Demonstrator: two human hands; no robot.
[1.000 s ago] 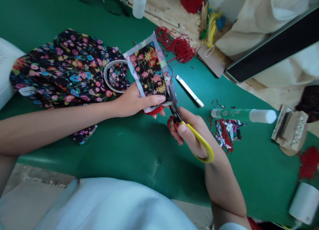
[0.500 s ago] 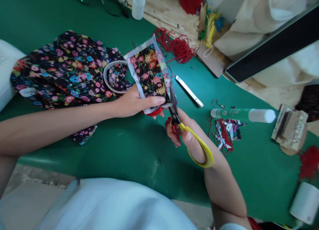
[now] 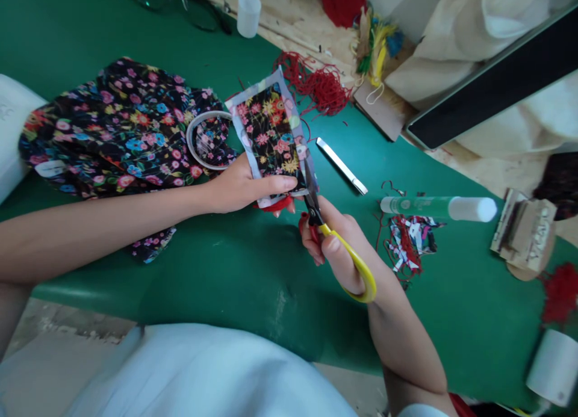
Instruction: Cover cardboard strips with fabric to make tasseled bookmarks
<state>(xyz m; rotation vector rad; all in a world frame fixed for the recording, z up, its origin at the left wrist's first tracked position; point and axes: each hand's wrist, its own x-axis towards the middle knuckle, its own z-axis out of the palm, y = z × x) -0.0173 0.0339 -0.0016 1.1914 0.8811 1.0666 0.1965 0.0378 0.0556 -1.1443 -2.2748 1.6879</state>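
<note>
Pinched between the thumb and fingers of my left hand (image 3: 255, 185) is a rectangular floral fabric piece (image 3: 266, 128), black with flowers and edged by a pale border. Some red material shows beneath its lower edge. My right hand (image 3: 336, 236) grips scissors (image 3: 356, 263) with a yellow handle loop and a red one, thumb through the yellow loop. The blades lie along the right border of the fabric piece, near its lower corner. A larger floral cloth (image 3: 130, 128) spreads on the green table behind my left forearm, with a pale ring-shaped band (image 3: 194, 141) over it.
Tweezers (image 3: 341, 164) lie right of the fabric piece. Beyond are red thread (image 3: 325, 89), a green-and-white tube (image 3: 433, 207), fabric scraps (image 3: 410, 242) and a cardboard piece (image 3: 526, 230). A white cup (image 3: 248, 14) and glasses (image 3: 180, 5) sit at the back; a dark panel (image 3: 492, 86) stands right.
The scissors' handle loops have drawn closer together as my right thumb moved left and inward. The blades sit slightly further up the border. My left hand and the fabric piece stay nearly still.
</note>
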